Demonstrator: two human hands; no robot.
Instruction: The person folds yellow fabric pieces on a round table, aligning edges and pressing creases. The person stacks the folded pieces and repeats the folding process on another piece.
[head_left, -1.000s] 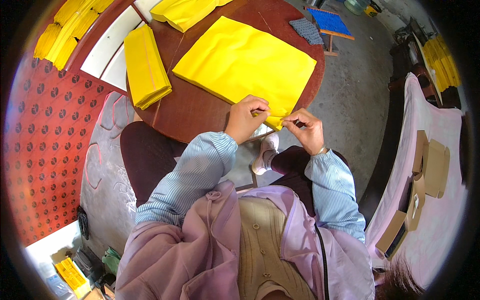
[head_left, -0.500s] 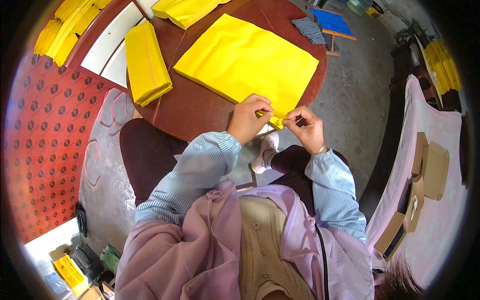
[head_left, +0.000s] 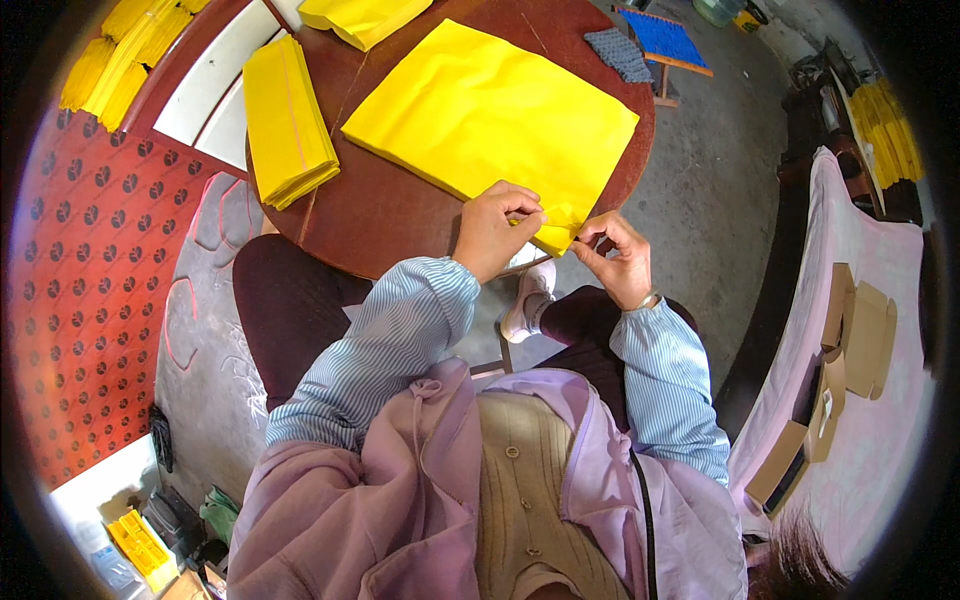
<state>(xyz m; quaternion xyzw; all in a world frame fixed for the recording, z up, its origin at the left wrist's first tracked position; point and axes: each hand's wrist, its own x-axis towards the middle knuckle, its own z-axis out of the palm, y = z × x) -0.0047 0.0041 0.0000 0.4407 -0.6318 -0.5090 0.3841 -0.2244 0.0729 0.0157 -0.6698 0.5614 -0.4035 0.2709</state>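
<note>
A thick stack of large yellow sheets (head_left: pixel 490 110) lies on the round red-brown table (head_left: pixel 375 230), its near corner reaching the table's edge. I cannot tell whether the sheets are paper or cloth. My left hand (head_left: pixel 490 235) rests against the near edge of the stack, thumb and forefinger pinched together on the top sheet near the corner. Close by on the right, my right hand (head_left: pixel 620 262) pinches the tip of that same corner between thumb and fingertips. How many sheets each hand grips is hidden.
A folded yellow bundle (head_left: pixel 290 125) lies left of the stack, and another yellow pile (head_left: pixel 368 18) sits beyond it. A grey textured cloth (head_left: pixel 618 55) is at the table's far right, beside a blue-topped stool (head_left: pixel 665 40). Opened cardboard boxes (head_left: pixel 870 340) lie on a pale cover at right.
The corner of the yellow sheet, crumpled between my hands before, now lies smoother and flatter. My hands have shifted only slightly and keep their pinch.
</note>
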